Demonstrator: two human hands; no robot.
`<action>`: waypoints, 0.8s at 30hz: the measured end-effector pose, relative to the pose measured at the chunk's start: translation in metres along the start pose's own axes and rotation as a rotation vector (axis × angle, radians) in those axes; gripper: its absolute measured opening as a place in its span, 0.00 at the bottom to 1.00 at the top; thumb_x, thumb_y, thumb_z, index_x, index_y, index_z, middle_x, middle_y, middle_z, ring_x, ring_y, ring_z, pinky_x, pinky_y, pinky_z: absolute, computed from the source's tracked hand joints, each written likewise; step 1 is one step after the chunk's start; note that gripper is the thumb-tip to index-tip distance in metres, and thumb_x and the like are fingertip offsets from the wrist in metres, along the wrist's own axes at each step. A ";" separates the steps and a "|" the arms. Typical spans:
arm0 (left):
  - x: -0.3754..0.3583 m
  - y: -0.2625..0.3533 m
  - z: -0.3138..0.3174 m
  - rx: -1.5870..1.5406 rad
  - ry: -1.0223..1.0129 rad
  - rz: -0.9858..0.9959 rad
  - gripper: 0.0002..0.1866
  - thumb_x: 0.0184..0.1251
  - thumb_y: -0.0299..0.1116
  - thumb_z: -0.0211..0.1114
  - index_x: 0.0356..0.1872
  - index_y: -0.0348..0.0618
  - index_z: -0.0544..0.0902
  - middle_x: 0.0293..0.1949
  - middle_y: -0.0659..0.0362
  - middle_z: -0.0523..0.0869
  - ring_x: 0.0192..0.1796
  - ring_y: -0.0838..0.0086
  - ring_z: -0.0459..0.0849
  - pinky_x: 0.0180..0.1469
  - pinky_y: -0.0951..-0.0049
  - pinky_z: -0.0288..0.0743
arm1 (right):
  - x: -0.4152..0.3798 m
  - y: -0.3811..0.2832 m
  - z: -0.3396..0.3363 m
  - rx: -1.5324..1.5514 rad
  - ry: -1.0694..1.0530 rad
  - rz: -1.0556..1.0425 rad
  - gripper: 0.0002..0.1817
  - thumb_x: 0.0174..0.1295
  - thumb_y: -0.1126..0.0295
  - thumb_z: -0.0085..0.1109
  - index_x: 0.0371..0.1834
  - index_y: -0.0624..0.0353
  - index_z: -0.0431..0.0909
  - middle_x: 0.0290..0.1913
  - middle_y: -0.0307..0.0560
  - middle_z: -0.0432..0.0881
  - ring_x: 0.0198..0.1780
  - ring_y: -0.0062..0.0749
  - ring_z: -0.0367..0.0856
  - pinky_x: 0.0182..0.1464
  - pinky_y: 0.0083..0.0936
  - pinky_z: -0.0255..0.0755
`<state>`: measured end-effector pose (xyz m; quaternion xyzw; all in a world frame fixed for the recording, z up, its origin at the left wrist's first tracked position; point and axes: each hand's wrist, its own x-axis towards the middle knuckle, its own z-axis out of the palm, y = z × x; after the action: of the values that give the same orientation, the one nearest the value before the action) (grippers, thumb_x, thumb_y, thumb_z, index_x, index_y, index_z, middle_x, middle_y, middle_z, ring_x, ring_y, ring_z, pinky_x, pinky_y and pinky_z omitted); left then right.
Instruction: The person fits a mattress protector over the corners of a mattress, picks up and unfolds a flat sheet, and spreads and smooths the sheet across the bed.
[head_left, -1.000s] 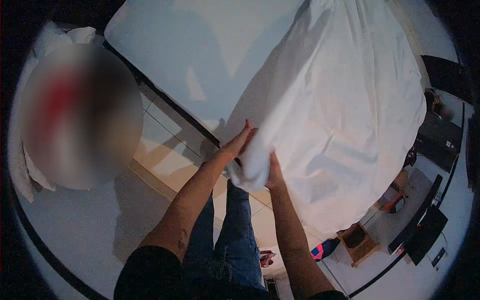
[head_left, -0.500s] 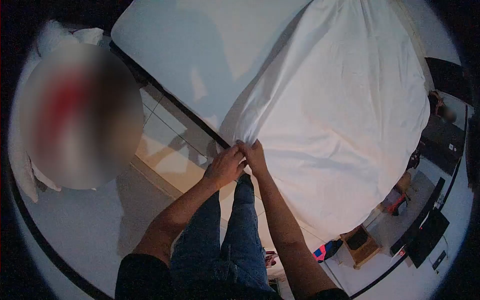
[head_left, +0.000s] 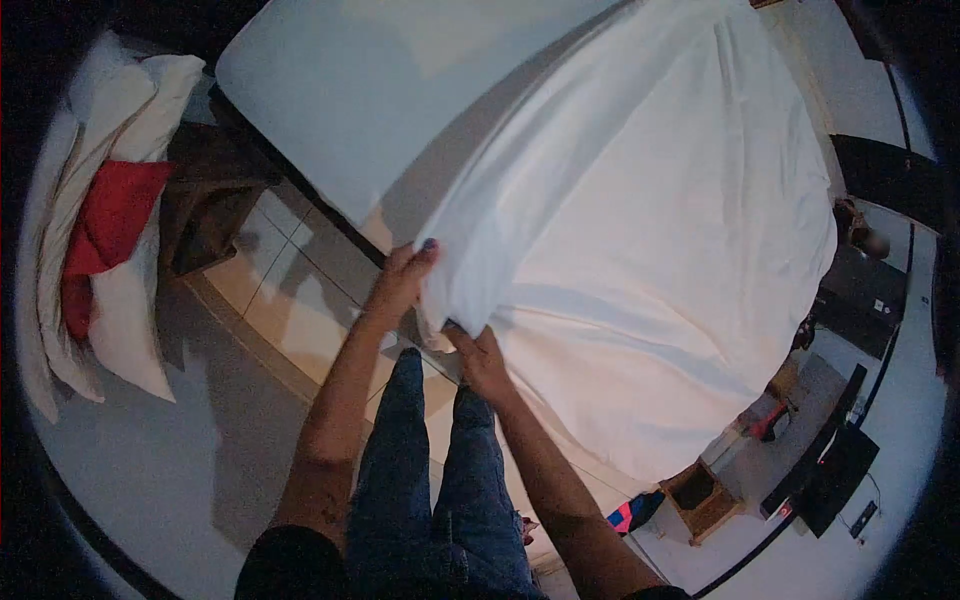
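Observation:
A white bed sheet point(head_left: 650, 260) spreads over the right part of the mattress point(head_left: 340, 110), whose left part shows bare. At the near side of the bed, my left hand point(head_left: 402, 280) is closed on the sheet's edge, thumb on top. My right hand point(head_left: 482, 365) grips the same edge a little lower and to the right, its fingers partly hidden by the cloth. Between the two hands a short stretch of sheet is held, and folds run from it up across the bed.
White pillows point(head_left: 120, 310) and a red cushion point(head_left: 118, 215) are piled at left beside a dark wooden nightstand point(head_left: 215, 215). Light floor tiles point(head_left: 265, 240) run along the bed. A small wooden stool-like piece point(head_left: 703, 500) and a dark screen point(head_left: 840, 480) stand at lower right.
My hands, close together before, have moved apart: the left up and left, the right down. The sheet's edge has shifted left over the mattress. The pillows at left are now visible.

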<state>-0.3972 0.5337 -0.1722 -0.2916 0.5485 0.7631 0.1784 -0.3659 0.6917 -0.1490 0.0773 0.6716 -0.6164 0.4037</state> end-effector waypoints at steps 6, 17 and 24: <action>0.020 -0.002 -0.030 -0.085 0.172 -0.010 0.21 0.56 0.47 0.54 0.40 0.38 0.74 0.31 0.64 0.76 0.33 0.80 0.71 0.36 0.76 0.66 | 0.028 0.031 0.036 -0.172 0.385 -0.323 0.17 0.56 0.76 0.43 0.50 0.67 0.62 0.45 0.49 0.71 0.45 0.30 0.68 0.48 0.22 0.60; 0.015 -0.009 -0.093 0.179 -0.419 -0.260 0.23 0.51 0.44 0.60 0.44 0.37 0.74 0.41 0.57 0.78 0.43 0.73 0.74 0.49 0.73 0.63 | 0.026 0.079 0.043 0.599 0.100 0.257 0.14 0.56 0.71 0.44 0.43 0.66 0.67 0.32 0.43 0.74 0.31 0.25 0.72 0.37 0.20 0.66; -0.015 -0.017 -0.078 -0.039 -0.018 -0.003 0.20 0.50 0.34 0.62 0.45 0.39 0.72 0.39 0.61 0.77 0.42 0.77 0.73 0.48 0.77 0.63 | 0.005 0.032 0.059 0.275 0.415 -0.106 0.13 0.56 0.72 0.42 0.43 0.65 0.68 0.41 0.49 0.70 0.41 0.31 0.69 0.45 0.27 0.64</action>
<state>-0.3558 0.4668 -0.1927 -0.2891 0.5316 0.7758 0.1787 -0.3236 0.6450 -0.1715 0.2210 0.6531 -0.6932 0.2099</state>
